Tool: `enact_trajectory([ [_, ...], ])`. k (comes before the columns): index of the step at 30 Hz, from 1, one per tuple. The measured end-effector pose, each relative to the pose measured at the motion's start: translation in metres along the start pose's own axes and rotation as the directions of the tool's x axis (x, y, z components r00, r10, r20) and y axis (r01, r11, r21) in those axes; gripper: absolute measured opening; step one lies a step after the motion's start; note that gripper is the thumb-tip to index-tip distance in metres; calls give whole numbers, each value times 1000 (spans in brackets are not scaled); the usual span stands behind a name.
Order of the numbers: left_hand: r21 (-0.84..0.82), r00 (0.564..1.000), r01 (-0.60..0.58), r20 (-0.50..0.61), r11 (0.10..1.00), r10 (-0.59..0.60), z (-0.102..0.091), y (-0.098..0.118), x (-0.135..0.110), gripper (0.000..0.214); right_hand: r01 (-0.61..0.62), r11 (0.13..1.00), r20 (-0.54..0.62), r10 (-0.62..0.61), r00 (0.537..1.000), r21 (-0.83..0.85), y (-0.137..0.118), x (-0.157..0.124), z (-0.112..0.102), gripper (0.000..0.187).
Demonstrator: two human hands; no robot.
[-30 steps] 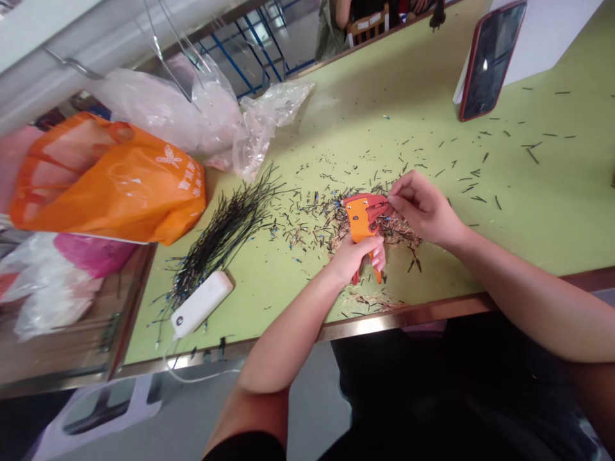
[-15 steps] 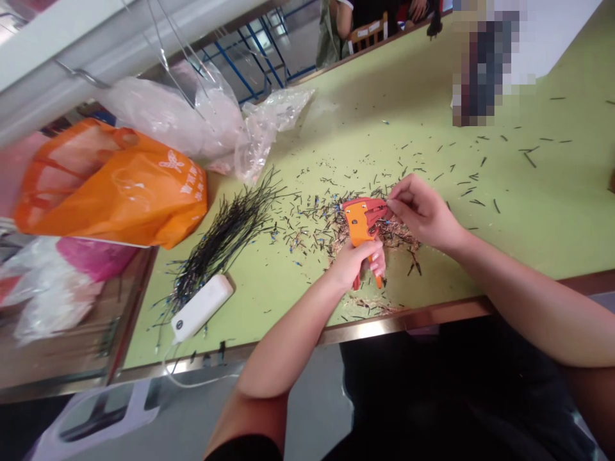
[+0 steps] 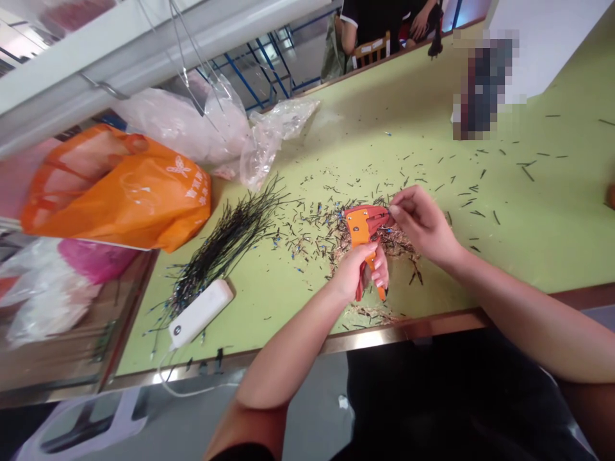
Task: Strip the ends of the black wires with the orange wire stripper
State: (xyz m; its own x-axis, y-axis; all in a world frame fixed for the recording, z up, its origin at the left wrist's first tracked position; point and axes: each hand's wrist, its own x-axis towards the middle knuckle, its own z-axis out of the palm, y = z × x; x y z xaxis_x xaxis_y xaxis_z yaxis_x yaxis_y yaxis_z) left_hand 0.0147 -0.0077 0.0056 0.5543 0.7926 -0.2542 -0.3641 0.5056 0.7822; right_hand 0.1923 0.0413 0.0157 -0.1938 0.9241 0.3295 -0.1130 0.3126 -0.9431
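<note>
My left hand (image 3: 361, 267) is wrapped round the handles of an orange and red wire stripper (image 3: 356, 221), whose jaws point to the right. At the jaw end my right hand (image 3: 423, 221) is closed in a pinch, thumb against forefinger; what lies between those fingertips is too small to make out. Under the stripper spreads a heap of short black offcuts and coppery strands (image 3: 406, 243). To the left lies a bundle of long black wires (image 3: 225, 234), several with blue ends.
A white power bank (image 3: 202, 314) with a cable touches the wire bundle. An orange bag (image 3: 120, 192) and clear plastic bags (image 3: 192, 121) stand at the left. A white box (image 3: 542, 45) is at the back right. Beyond the table another person's arm (image 3: 350, 35) shows.
The whole view has shifted, so the table sits slightly lower in the picture. Both hands keep their places at the wire stripper, with the left grip looking slightly looser.
</note>
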Motion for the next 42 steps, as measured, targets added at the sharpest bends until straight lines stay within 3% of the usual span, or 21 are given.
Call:
enact_trajectory([
  [2,-10,1000,-1,7,1000,1,1,1,0,54,-56,993,-153,72,986,103,8,-10,14,36],
  [3,-17,1000,-5,6,1000,5,2,1,1,55,-86,985,-161,110,981,152,12,-16,23,40],
  [6,-37,995,-54,-91,998,51,5,-6,6,55,-297,923,42,295,954,246,19,-36,48,50],
  [7,-37,985,-83,-152,996,76,7,-10,8,54,-319,908,39,320,946,272,19,-42,54,53],
  [12,-14,935,-151,-325,988,138,17,-25,16,58,-293,900,-136,350,927,322,12,-52,66,52],
  [16,-73,900,-198,-409,977,152,23,-27,18,59,-299,912,-162,352,922,279,11,-52,67,54],
  [19,-76,919,-190,-366,979,150,22,-23,18,60,-344,898,-108,384,917,274,12,-50,68,57],
  [22,-97,961,-179,-231,979,153,17,-16,14,63,-385,877,-50,415,908,288,13,-41,63,56],
  [26,-106,996,-78,-60,991,72,10,-8,8,65,-128,949,-289,213,933,288,13,-20,48,45],
  [28,-101,997,-69,-44,992,64,9,-5,5,65,-45,964,-329,133,935,261,13,-11,40,42],
  [35,-76,997,-82,-3,994,82,5,2,4,64,34,999,-255,-28,967,20,7,-4,26,43],
  [38,-55,997,-76,27,996,78,4,3,4,65,23,1000,-244,-23,970,-1,4,-4,23,43],
  [42,-28,996,-92,6,995,92,4,2,4,65,-46,991,-199,71,977,125,1,-2,20,43],
])
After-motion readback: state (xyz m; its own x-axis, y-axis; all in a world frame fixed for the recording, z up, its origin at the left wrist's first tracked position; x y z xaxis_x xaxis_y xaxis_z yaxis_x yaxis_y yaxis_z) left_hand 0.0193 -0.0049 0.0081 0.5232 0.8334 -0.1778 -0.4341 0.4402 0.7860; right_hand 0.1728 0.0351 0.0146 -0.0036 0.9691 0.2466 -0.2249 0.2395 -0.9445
